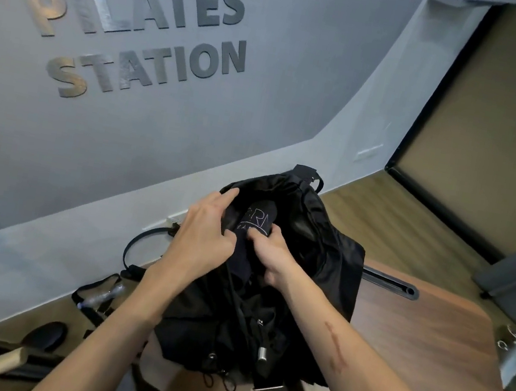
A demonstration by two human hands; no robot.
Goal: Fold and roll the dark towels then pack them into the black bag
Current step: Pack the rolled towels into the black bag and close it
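The black bag (pixel 321 241) sits open in the middle of the view, on the corner of a wooden surface (pixel 426 328). A rolled dark towel (pixel 258 217) with pale lettering lies inside the bag's mouth. My right hand (pixel 268 254) is inside the opening, its fingers closed on the near end of the rolled towel. My left hand (pixel 205 231) grips the bag's left rim and holds the opening apart. Drawcords with a metal end (pixel 262 354) hang from the bag's front.
A grey wall (pixel 121 143) with raised lettering stands close behind the bag. Black straps and loops (pixel 138 243) lie on the floor at left, with a wooden-handled bar (pixel 3 360) at the lower left. A dark metal slot (pixel 389 282) runs along the wooden surface.
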